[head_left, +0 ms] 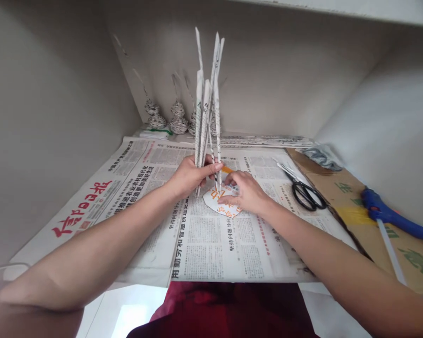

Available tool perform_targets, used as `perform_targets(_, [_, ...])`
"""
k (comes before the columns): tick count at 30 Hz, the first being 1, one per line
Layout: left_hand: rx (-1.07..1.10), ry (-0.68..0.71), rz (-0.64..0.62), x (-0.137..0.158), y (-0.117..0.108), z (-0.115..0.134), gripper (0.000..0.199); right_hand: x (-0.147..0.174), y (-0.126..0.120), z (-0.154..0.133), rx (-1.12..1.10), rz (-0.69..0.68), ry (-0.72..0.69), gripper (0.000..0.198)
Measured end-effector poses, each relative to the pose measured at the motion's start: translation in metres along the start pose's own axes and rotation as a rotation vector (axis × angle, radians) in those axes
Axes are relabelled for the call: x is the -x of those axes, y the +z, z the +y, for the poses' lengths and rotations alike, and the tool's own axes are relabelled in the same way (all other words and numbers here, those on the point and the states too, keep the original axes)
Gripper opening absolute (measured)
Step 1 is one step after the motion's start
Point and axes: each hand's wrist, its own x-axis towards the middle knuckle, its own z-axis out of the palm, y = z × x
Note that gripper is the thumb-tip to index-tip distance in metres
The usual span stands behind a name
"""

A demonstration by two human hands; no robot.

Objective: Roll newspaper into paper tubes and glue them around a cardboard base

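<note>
My left hand (197,174) is closed around a bunch of several rolled newspaper sticks (204,108). They stand nearly upright, their tops spreading apart. Below them is a small white card (213,205) with orange characters and a dark outlined edge. The lower end of one stick meets the card's upper part. My right hand (246,190) has its thumb over the card's face and its fingers curled at the far side, gripping it. Part of the card is hidden by this hand. Between the hands, a short orange piece (227,169) shows, its kind unclear.
Newspaper sheets (144,234) cover the table. Black-handled scissors (308,195) lie to the right, near a blue glue gun (395,216) on cardboard (348,188). Along the back are long paper sticks (268,141), a grey cloth (320,157) and several woven gourd shapes (178,118). Walls enclose the sides.
</note>
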Motion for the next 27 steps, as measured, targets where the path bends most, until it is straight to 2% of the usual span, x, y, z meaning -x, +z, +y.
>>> perform_targets(3, [-0.039,0.0,-0.028,0.003,0.005,-0.002,0.024,0.005,-0.003,0.008,-0.134,0.036,0.009,0.021])
perform_targets(5, [-0.046,0.015,-0.037,0.005,0.008,-0.005,0.024,0.009,-0.005,0.009,-0.227,0.04,0.014,0.013])
perform_targets(10, [-0.034,0.039,-0.04,0.004,0.011,-0.012,0.022,0.011,-0.004,-0.005,-0.398,0.049,0.034,0.022])
perform_targets(14, [-0.058,0.057,-0.022,0.003,0.011,-0.014,0.024,0.007,0.0,-0.014,-0.465,0.126,0.133,0.018])
perform_targets(18, [-0.082,0.066,-0.027,0.003,0.01,-0.014,0.026,0.007,0.0,-0.009,-0.513,0.148,0.228,0.014])
perform_targets(23, [-0.134,0.051,-0.046,0.003,0.009,-0.011,0.025,0.009,-0.001,-0.005,-0.428,0.163,0.305,0.014])
perform_targets(27, [-0.159,0.059,-0.05,0.004,0.009,-0.01,0.023,0.01,-0.006,-0.004,-0.313,0.11,0.335,0.016])
